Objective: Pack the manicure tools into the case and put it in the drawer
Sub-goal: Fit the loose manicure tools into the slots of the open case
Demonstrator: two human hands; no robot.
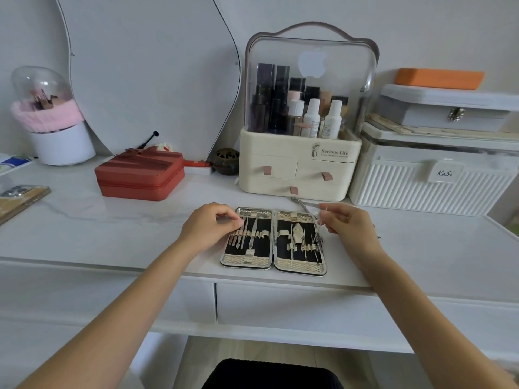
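The manicure case [273,265] lies open flat near the front edge of the white table, black inside with a silver rim, and several metal tools sit under its straps. My left hand [209,227] rests on the case's left edge, fingers curled and pinching at the top of the left-hand tools. My right hand [346,221] pinches a thin metal tool [318,234] that stands upright over the case's right edge. A pair of nippers [304,204] lies on the table just behind the case. The table drawer [295,307] below the case is closed.
Behind the case stands a cream cosmetics organiser [297,167] with small drawers. A red zip case [140,175] sits at the left, a white ribbed box [429,178] at the right, a phone [19,195] at the far left edge.
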